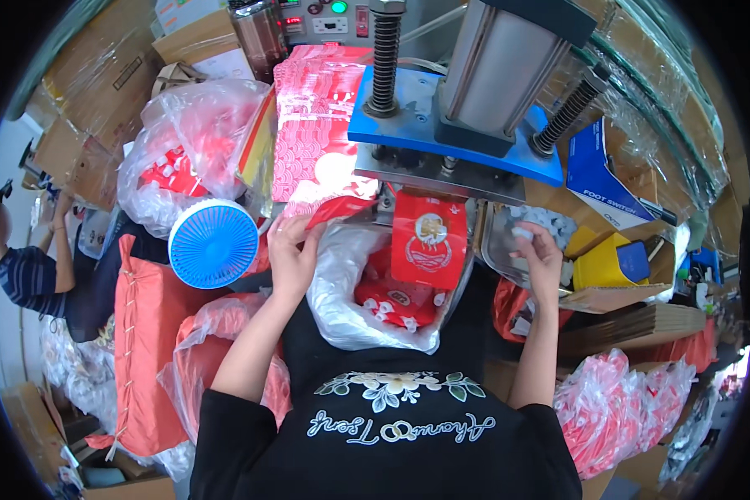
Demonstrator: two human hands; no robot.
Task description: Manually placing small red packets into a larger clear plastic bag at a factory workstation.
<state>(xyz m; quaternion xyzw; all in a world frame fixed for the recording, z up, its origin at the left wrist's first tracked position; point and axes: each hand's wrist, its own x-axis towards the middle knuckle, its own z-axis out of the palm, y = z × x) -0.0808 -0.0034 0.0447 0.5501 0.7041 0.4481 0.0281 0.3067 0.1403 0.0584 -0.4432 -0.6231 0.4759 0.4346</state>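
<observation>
My left hand [292,254] is closed on the near edge of a red printed pouch [344,209], at the front of a pile of red and white printed pouches [312,125]. My right hand [542,260] pinches a small white plastic piece [522,234] above a clear tub [498,242] of similar pieces. Between my hands, another red pouch [429,237] hangs below the head of a blue-plated press [442,108]. Under it, an open white plastic bag [337,287] in front of me holds several red pouches with white fittings.
A blue fan [213,243] stands left of my left forearm, near a clear bag of red pieces [175,167]. Red sacks [146,358] crowd the left side. To the right are a yellow container [598,265], an open blue-and-white box [600,179] and stacked cardboard [633,329]. Another person [29,271] sits far left.
</observation>
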